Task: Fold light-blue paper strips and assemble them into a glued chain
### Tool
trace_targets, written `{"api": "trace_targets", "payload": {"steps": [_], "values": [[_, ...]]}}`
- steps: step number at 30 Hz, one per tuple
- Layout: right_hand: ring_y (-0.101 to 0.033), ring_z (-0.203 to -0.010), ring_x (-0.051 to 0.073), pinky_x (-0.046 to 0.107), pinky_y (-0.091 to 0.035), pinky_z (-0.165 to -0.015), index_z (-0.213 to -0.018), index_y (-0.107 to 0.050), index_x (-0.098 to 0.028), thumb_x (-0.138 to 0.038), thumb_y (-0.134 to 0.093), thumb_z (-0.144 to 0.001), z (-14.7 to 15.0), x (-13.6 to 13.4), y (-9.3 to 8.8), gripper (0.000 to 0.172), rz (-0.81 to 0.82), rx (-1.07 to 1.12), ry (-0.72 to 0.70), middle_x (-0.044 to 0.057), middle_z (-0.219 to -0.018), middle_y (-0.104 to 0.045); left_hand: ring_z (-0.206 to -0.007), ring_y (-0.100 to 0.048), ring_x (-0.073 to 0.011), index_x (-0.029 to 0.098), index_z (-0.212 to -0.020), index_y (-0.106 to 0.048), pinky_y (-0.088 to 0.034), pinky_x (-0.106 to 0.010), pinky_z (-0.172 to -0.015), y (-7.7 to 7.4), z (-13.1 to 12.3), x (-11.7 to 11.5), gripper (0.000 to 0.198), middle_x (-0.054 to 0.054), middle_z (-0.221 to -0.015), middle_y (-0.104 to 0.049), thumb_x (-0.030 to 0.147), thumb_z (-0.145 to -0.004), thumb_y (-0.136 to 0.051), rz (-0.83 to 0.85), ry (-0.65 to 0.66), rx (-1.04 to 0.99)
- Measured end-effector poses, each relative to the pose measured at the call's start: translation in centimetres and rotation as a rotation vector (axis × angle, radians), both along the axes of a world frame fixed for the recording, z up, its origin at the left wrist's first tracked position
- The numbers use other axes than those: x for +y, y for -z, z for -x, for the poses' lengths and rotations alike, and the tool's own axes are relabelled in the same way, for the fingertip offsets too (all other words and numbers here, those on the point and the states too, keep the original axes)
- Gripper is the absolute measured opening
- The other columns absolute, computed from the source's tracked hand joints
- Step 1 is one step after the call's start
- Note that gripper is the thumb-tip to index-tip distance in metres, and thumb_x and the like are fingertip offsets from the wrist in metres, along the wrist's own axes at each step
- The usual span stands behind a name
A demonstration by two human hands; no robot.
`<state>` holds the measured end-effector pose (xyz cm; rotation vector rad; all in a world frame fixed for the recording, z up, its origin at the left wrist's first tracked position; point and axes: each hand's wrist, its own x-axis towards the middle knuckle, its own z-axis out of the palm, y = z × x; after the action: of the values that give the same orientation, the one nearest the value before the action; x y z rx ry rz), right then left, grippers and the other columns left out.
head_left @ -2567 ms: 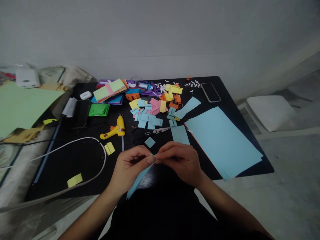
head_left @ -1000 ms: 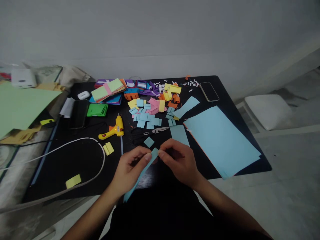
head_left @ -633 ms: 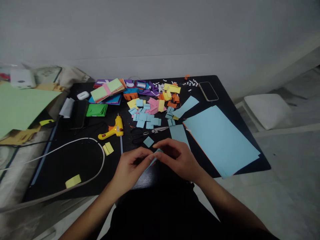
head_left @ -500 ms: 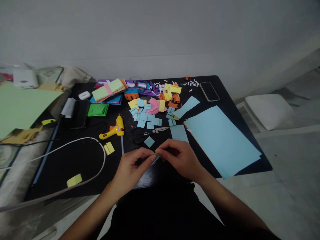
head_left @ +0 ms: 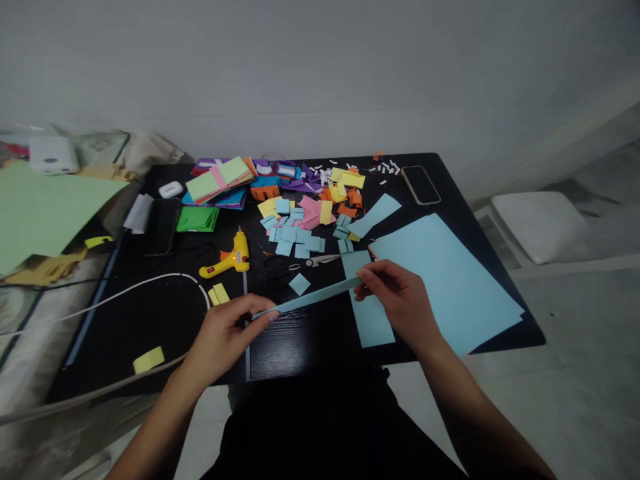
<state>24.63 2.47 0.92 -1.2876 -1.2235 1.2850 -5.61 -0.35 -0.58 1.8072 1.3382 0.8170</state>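
A narrow light-blue paper strip (head_left: 315,297) is stretched between my two hands above the black table. My left hand (head_left: 227,333) pinches its left end between thumb and fingers. The other end is gripped by my right hand (head_left: 397,297), which hovers over a wider blue paper piece (head_left: 375,323) lying on the table. Just beyond the strip lies a small blue paper square (head_left: 299,285). Farther back are scissors (head_left: 320,261) and a heap of small blue paper pieces (head_left: 293,237).
Large blue sheets (head_left: 445,280) cover the table's right side, with a phone (head_left: 420,185) behind. At left are a yellow glue gun (head_left: 233,255), a white cable (head_left: 203,293) and green paper (head_left: 197,219). Stacked coloured papers (head_left: 220,180) sit at the back.
My hands were close together at the centre; they have moved apart, left and right. The blue strip now shows at length between them, and the wider blue piece is more exposed.
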Motion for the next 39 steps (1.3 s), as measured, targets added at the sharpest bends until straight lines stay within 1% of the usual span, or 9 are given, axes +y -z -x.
{"api": "trace_targets", "payload": {"steps": [4,8,12,16,19,22,25,29,39], "values": [[-0.075,-0.075,0.018,0.036,-0.066,-0.076,-0.091,-0.075,-0.019,-0.038,-0.077,-0.093,-2.1,-0.2,0.3,0.019,0.009,0.033,-0.084,0.004,-0.083,-0.076,-0.086,-0.073,-0.0188,0.024,-0.099,-0.081,-0.056,-0.026,-0.072,-0.1,0.8,-0.1,0.009,-0.005,-0.096,-0.079,0.028,-0.092,-0.076,-0.085,-0.099,-0.039],[-0.075,-0.091,0.02,0.038,-0.064,-0.085,-0.098,-0.077,-0.021,-0.035,-0.075,-0.093,-3.4,-0.1,0.3,0.015,0.062,-0.136,-0.49,0.005,-0.097,-0.077,-0.095,-0.074,-0.0191,0.027,-0.094,-0.082,-0.057,-0.03,-0.085,-0.2,0.6,0.1,0.011,-0.005,-0.103,-0.078,0.018,-0.091,-0.076,-0.136,-0.076,-0.131],[-0.075,-0.102,0.021,0.042,-0.06,-0.096,-0.109,-0.075,-0.022,-0.037,-0.076,-0.094,-0.8,0.1,0.7,0.021,0.081,-0.187,-0.575,0.007,-0.11,-0.078,-0.093,-0.075,-0.018,0.026,-0.092,-0.083,-0.058,-0.028,-0.084,-0.3,-0.8,0.8,0.015,-0.005,-0.102,-0.078,0.015,-0.092,-0.074,-0.119,0.056,-0.178],[-0.077,-0.095,0.019,0.037,-0.062,-0.09,-0.11,-0.074,-0.02,-0.04,-0.08,-0.09,3.7,-0.1,1.9,0.029,0.164,0.073,-0.65,0.006,-0.101,-0.08,-0.091,-0.075,-0.0183,0.025,-0.091,-0.083,-0.059,-0.029,-0.082,-0.3,-2.2,1.4,0.015,-0.006,-0.1,-0.078,0.017,-0.094,-0.072,-0.122,0.129,-0.209],[-0.075,-0.073,0.016,0.031,-0.062,-0.075,-0.093,-0.073,-0.017,-0.047,-0.084,-0.085,5.7,-0.5,2.7,0.033,0.29,0.212,-0.58,0.002,-0.08,-0.078,-0.09,-0.075,-0.0187,0.024,-0.098,-0.083,-0.059,-0.029,-0.081,0.0,-2.8,1.0,0.014,-0.006,-0.098,-0.079,0.018,-0.094,-0.071,-0.107,0.041,-0.257],[-0.074,-0.071,0.015,0.029,-0.061,-0.069,-0.088,-0.072,-0.016,-0.051,-0.084,-0.084,6.4,-0.9,3.0,0.037,0.292,0.214,-0.439,0.003,-0.079,-0.077,-0.08,-0.073,-0.0166,0.022,-0.117,-0.077,-0.059,-0.027,-0.075,0.6,-3.3,0.2,0.022,-0.005,-0.094,-0.078,0.024,-0.095,-0.071,0.019,-0.159,-0.419],[-0.074,-0.073,0.016,0.03,-0.062,-0.067,-0.088,-0.073,-0.016,-0.051,-0.084,-0.083,6.8,-1.4,3.0,0.036,0.277,0.205,-0.357,0.003,-0.08,-0.076,-0.07,-0.07,-0.0146,0.019,-0.108,-0.076,-0.058,-0.024,-0.066,1.0,-4.0,-0.4,0.02,-0.003,-0.083,-0.076,0.033,-0.095,-0.072,0.163,-0.255,-0.536],[-0.073,-0.069,0.015,0.03,-0.063,-0.065,-0.086,-0.073,-0.017,-0.049,-0.087,-0.08,7.3,-2.0,2.5,0.035,0.297,0.217,-0.328,0.001,-0.08,-0.075,-0.062,-0.066,-0.0121,0.018,-0.09,-0.075,-0.055,-0.021,-0.062,1.0,-4.6,-0.5,0.015,0.001,-0.07,-0.071,0.033,-0.092,-0.076,0.216,-0.285,-0.522],[-0.075,-0.068,0.016,0.029,-0.065,-0.063,-0.089,-0.075,-0.017,-0.048,-0.082,-0.086,7.4,-2.3,2.3,0.032,0.291,0.242,-0.295,0.002,-0.081,-0.075,-0.062,-0.065,-0.0117,0.017,-0.084,-0.074,-0.054,-0.021,-0.064,0.4,-4.7,-0.1,0.018,0.001,-0.067,-0.07,0.033,-0.092,-0.075,0.221,-0.285,-0.525]]}}
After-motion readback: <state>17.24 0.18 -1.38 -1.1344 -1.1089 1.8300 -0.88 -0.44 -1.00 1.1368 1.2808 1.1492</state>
